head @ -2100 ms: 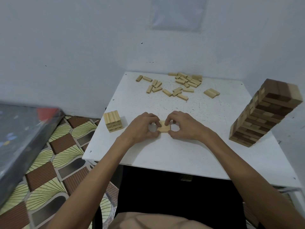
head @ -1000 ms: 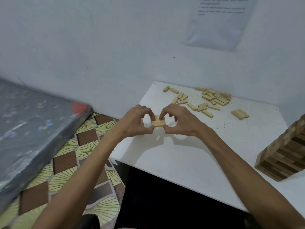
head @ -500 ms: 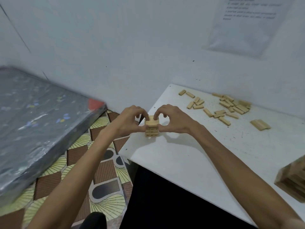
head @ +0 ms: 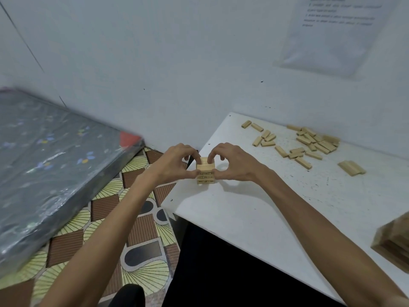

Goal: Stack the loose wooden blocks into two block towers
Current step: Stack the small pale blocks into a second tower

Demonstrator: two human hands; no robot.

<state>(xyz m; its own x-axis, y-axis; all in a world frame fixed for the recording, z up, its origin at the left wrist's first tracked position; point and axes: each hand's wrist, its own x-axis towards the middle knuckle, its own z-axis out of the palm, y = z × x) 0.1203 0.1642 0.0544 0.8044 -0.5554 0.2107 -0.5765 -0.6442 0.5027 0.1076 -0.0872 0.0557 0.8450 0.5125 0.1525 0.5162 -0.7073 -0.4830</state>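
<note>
**Block tower (head: 205,176) pinched between both my hands by the left edge of the surface (head: 243,218)**

Far to my left, a dark slab (head: 55,162) wrapped in shiny plastic lies at a slant, with a red corner showing at its far end. Beside it, the floor (head: 137,218) has a pattern of yellow fans and brown ribbed squares.

My left hand (head: 174,165) reaches in over the left edge of the surface. Its fingers are curled, with the thumb on the near face of the top layer (head: 205,166) and the forefinger hooked over the top. That pale top layer sits on the block tower, a short stack of a few layers with dark markings on the near faces of its lower blocks. The tower stands upright on the surface, close to the left edge.

My right hand (head: 234,165) mirrors the left, pinching the same top layer from the other side between curled thumb and forefinger.

Further right and well apart from my hands, the loose blocks (head: 309,142) lie scattered flat near the wall (head: 177,63), some of them overlapping. Just to their right, three blocks (head: 352,167) lie flat side by side. On the wall above them hangs a sheet of paper (head: 327,34), its print too blurred to read. At the right edge of the view stands a second tower (head: 394,244), blurred and cut off by the frame.
</note>
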